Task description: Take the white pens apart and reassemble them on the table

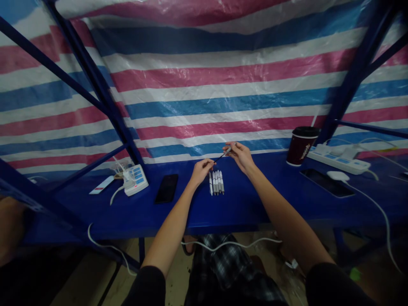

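Two arms point(174, 231), perhaps five lined-up pens point(216, 186)

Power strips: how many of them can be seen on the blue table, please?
2. One power strip is left of the black phone; the other is right of the dark red cup. Another could be hidden, but none shows.

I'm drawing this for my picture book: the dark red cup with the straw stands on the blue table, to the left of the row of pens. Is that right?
Not quite: the head view shows the dark red cup to the right of the row of pens. It does have a straw and stands on the blue table.
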{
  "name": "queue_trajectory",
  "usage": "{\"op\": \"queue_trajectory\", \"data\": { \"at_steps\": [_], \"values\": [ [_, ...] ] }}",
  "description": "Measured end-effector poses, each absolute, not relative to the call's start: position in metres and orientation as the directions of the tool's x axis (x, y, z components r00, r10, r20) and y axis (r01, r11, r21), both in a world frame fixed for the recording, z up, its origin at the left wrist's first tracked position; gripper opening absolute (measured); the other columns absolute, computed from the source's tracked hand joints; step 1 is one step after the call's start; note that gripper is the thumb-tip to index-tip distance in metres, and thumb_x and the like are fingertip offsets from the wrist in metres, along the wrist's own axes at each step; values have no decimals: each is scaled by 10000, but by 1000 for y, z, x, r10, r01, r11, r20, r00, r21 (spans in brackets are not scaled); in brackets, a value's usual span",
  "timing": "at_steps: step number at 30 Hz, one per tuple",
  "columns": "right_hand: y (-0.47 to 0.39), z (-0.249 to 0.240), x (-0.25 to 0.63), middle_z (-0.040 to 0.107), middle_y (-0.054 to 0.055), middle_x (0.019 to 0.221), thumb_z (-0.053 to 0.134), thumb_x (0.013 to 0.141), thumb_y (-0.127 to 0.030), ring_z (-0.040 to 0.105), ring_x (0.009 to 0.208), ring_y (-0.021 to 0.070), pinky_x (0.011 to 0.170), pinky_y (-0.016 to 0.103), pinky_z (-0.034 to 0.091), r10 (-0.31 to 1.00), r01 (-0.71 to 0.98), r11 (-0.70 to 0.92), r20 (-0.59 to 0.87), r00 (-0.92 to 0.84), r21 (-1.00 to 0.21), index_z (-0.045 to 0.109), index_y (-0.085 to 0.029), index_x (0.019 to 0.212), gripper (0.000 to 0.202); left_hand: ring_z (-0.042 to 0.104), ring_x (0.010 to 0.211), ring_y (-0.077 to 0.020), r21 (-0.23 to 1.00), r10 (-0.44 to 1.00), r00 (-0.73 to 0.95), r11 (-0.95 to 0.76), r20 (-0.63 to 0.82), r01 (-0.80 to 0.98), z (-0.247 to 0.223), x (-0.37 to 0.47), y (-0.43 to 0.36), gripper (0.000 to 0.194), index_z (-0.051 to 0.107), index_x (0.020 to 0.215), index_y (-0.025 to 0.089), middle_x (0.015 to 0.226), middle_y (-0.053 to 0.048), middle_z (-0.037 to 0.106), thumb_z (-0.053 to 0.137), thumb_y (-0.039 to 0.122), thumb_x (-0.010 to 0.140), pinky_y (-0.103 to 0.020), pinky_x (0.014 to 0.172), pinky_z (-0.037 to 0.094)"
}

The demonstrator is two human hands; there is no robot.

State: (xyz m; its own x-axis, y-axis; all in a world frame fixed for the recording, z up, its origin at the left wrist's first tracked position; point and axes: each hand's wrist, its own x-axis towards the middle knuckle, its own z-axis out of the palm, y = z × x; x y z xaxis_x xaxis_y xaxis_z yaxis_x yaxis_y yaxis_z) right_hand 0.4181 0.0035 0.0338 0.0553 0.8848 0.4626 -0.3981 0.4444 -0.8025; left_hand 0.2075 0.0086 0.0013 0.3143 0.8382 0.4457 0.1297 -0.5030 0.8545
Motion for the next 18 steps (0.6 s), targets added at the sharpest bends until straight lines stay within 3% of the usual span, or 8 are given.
{"op": "queue_trajectory", "data": {
  "at_steps": [3, 8, 13, 15, 18],
  "values": [
    [5, 34, 418, 772, 82, 915, 819, 778, -553, 721, 817, 198, 770, 327, 578, 892, -410, 432, 447, 65, -803, 733, -195, 956, 409, 451, 501, -101, 857, 840, 318, -498, 440, 130, 2, 207, 8, 301, 758, 931, 145, 653, 0, 598, 650, 423, 895, -240, 506, 307],
    [13, 34, 429, 714, 51, 816, 728, 871, -568, 701, 807, 191, 786, 347, 580, 879, -478, 476, 416, 233, -738, 674, -213, 936, 365, 449, 488, -100, 870, 853, 303, -478, 426, 123, 4, 206, 8, 317, 756, 923, 142, 649, 1, 593, 661, 442, 878, -244, 493, 305],
    [14, 29, 431, 422, -67, 557, 833, 746, -565, 464, 517, 114, 608, 293, 522, 902, -433, 430, 397, 170, -792, 693, -202, 853, 404, 453, 489, -95, 884, 861, 285, -460, 422, 82, 3, 206, 10, 315, 748, 927, 138, 662, 2, 590, 662, 436, 871, -243, 489, 307],
    [12, 26, 422, 483, -55, 582, 897, 655, -523, 425, 508, 99, 553, 280, 468, 920, -349, 383, 386, 62, -856, 731, -176, 870, 440, 453, 490, -96, 890, 863, 278, -453, 422, 56, 3, 205, 12, 324, 746, 929, 139, 662, 4, 588, 673, 447, 863, -244, 484, 313],
    [8, 21, 404, 621, -6, 674, 914, 614, -491, 486, 542, 107, 539, 274, 423, 923, -224, 359, 381, -62, -906, 761, -153, 893, 464, 464, 507, -99, 902, 871, 271, -432, 410, 23, 3, 206, 13, 345, 749, 934, 142, 667, 4, 592, 699, 472, 846, -242, 488, 329]
  ]
}}
